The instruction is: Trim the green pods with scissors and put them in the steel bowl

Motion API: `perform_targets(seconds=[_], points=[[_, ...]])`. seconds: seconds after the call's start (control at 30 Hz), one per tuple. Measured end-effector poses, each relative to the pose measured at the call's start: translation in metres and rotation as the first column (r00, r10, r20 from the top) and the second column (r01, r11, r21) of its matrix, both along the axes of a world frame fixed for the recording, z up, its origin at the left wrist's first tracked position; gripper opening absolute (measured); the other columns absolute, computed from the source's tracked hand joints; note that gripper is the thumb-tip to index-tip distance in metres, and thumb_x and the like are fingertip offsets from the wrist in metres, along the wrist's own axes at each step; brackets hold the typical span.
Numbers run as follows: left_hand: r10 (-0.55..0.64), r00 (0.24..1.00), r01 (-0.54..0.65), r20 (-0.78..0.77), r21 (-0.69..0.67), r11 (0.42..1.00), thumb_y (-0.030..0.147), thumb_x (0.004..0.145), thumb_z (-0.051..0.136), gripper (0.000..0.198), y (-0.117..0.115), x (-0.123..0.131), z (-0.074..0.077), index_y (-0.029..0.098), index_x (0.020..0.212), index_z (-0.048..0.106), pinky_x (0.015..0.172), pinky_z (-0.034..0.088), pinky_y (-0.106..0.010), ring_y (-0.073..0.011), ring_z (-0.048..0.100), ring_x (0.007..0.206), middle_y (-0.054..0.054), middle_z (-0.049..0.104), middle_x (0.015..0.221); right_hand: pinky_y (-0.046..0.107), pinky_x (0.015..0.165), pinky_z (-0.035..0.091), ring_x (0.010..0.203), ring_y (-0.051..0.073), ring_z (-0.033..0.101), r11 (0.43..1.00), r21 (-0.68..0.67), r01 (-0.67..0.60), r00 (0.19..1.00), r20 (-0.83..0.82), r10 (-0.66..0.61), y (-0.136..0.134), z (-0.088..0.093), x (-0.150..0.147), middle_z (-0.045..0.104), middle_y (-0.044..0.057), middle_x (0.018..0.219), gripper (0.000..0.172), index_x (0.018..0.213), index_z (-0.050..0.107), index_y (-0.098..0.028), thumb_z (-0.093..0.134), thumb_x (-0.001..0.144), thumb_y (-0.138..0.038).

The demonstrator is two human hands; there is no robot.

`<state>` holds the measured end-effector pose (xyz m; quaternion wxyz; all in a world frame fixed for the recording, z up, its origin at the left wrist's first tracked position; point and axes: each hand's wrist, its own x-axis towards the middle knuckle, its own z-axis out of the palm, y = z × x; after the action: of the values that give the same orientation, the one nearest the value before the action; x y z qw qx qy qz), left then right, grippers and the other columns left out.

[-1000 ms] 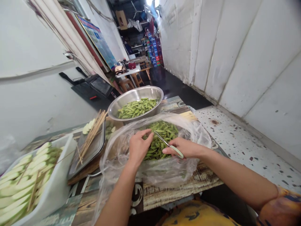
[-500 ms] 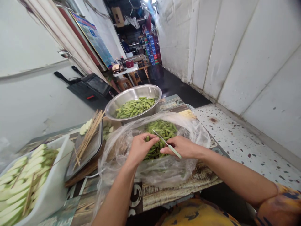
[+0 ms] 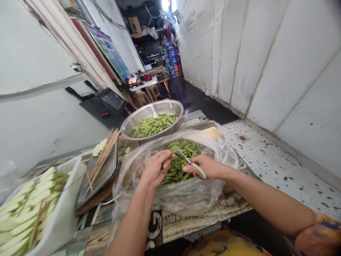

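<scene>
My right hand (image 3: pixel 204 166) is closed on small scissors (image 3: pixel 198 170) with a pale green handle, the slim metal blades pointing up and left. Facing it, my left hand (image 3: pixel 157 168) has its fingers curled and pinched on what looks like a green soybean pod (image 3: pixel 173 155), mostly covered by the fingers, close to the scissors' tips. Both hands are over an opened clear plastic bag (image 3: pixel 183 199), in which a heap of green soybean pods (image 3: pixel 178 172) lies. Behind the bag, a steel basin (image 3: pixel 128 119) holds many more pods.
At the left stand a white tub (image 3: pixel 70 199) of skewered pale green slices and a dark tray (image 3: pixel 113 160) with wooden skewers (image 3: pixel 103 153). A patterned table (image 3: pixel 191 222) carries everything. White wall panels (image 3: pixel 266 64) run along the right; a small table (image 3: pixel 147 83) stands farther back.
My left hand has rolled so its palm and curled fingers show more, and has shifted slightly left. The scissors have turned a little in my right hand, which stays in nearly the same place.
</scene>
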<state>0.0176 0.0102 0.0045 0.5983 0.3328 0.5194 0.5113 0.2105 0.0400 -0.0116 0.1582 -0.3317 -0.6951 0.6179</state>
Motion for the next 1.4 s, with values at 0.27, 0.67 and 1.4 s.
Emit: perform_targets(seconds=[0.27, 0.67, 1.4], points=[[0.023, 0.999, -0.023, -0.021, 0.019, 1.0, 0.029, 0.064, 0.071, 0.029, -0.004, 0.01, 0.0, 0.015, 0.071, 0.046, 0.033, 0.014, -0.013, 0.0015, 0.032, 0.033, 0.001, 0.063, 0.065, 0.019, 0.037, 0.034, 0.041, 0.009, 0.048, 1.0, 0.01, 0.021, 1.0, 0.001, -0.021, -0.003, -0.002, -0.002, 0.051, -0.002, 0.051, 0.049, 0.064, 0.051, -0.015, 0.056, 0.071, -0.064], [0.131, 0.978, -0.147, 0.162, 0.089, 0.985, 0.023, 0.063, 0.061, 0.016, 0.001, -0.007, 0.009, 0.016, 0.066, 0.047, 0.032, 0.014, -0.015, -0.0013, 0.031, 0.034, 0.005, 0.049, 0.056, 0.019, 0.037, 0.03, 0.034, 0.007, 0.042, 0.99, 0.045, 0.134, 0.99, -0.047, -0.132, 0.001, -0.002, -0.002, 0.049, -0.004, 0.041, 0.047, 0.055, 0.05, -0.016, 0.059, 0.072, -0.058], [0.22, 0.493, 0.059, -0.842, 0.285, 0.957, 0.043, 0.067, 0.065, 0.027, 0.0, -0.017, -0.003, 0.021, 0.08, 0.072, 0.076, 0.043, -0.03, -0.0212, 0.063, 0.079, -0.003, 0.072, 0.083, 0.02, 0.043, 0.034, 0.044, 0.01, 0.048, 0.998, 0.067, 0.001, 0.997, 0.077, -0.006, 0.004, -0.005, 0.001, 0.054, -0.002, 0.05, 0.046, 0.07, 0.061, -0.013, 0.061, 0.069, -0.059]])
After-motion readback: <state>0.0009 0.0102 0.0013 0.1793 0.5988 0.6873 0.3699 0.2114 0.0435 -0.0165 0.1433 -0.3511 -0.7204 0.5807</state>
